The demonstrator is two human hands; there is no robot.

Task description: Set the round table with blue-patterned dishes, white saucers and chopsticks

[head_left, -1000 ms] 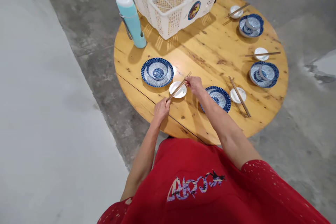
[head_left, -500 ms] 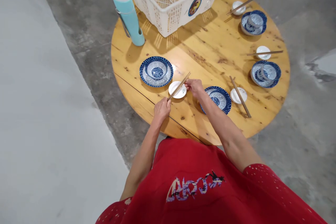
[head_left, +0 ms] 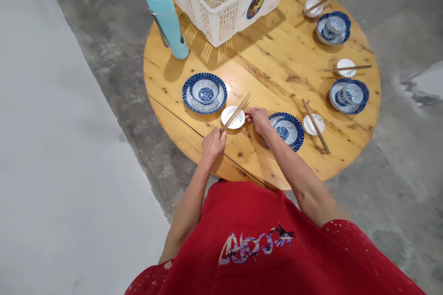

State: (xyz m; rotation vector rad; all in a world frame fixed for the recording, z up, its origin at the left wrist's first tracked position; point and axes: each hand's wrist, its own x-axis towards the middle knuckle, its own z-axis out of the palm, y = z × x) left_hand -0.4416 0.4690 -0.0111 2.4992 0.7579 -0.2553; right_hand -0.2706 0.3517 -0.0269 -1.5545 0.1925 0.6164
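Note:
My left hand (head_left: 213,143) is closed around the near ends of a pair of wooden chopsticks (head_left: 238,109). They slant up to the right across a small white dish (head_left: 227,120). At the dish's right edge is my right hand (head_left: 258,117), its fingers loosely bent and a little apart; I see nothing held in them. Whether its fingertips touch the dish is hard to tell. Up and left of the dish, a blue-patterned plate (head_left: 187,101) carries a matching bowl (head_left: 205,91). My right forearm partly covers another blue plate and bowl (head_left: 286,131).
On the round wooden table (head_left: 277,69), a white plastic crate (head_left: 221,23) stands at the back beside a light-blue bottle (head_left: 169,20). Along the right are more blue bowls (head_left: 349,97) and small dishes (head_left: 314,125) with chopsticks (head_left: 315,126) across them.
The chopsticks' far tips have come slightly apart. My right hand has eased slightly away from the dish. My left hand keeps its grip; the whole view has shifted slightly.

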